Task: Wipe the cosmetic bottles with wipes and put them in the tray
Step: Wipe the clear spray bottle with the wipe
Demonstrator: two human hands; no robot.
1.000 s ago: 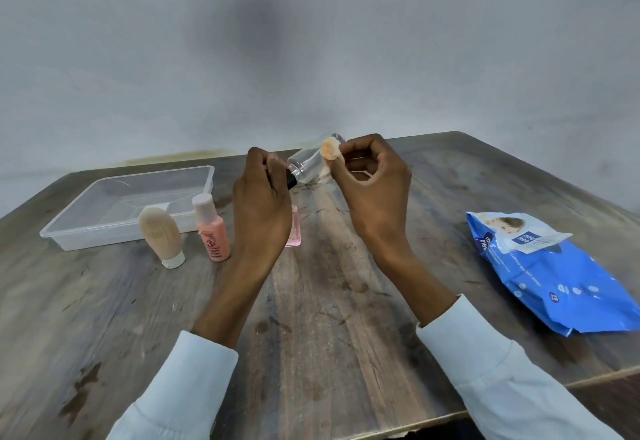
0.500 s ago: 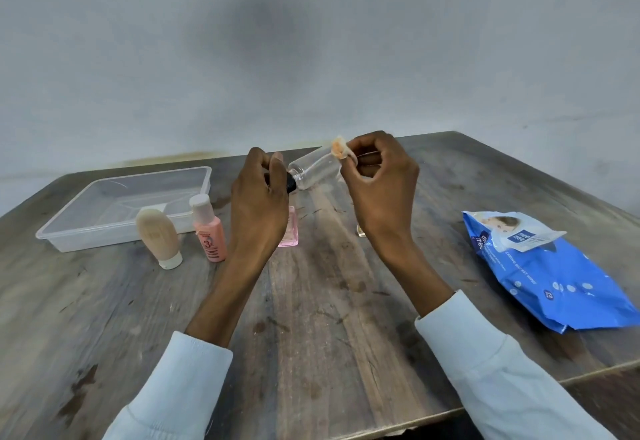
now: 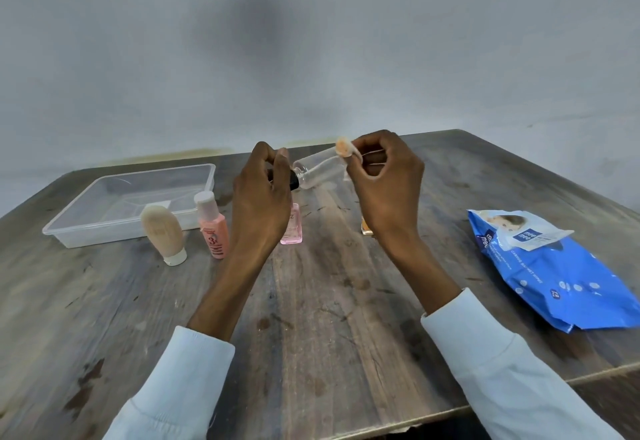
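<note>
Fingers of left hand (image 3: 261,197) curled tight, pinching black cap end of clear bottle (image 3: 318,171). Right hand (image 3: 388,183) fingers curled too, thumb and forefinger pressing orange-stained wipe (image 3: 344,148) against bottle's far end. Bottle held tilted above wooden table (image 3: 329,301), between both hands. Clear tray (image 3: 131,204) at far left, nothing visible inside. Beige bottle (image 3: 162,231) and peach bottle (image 3: 213,226) stand just before tray. Pink bottle (image 3: 292,230) partly behind left wrist. Blue wipes pack (image 3: 554,269) lies at right.
</note>
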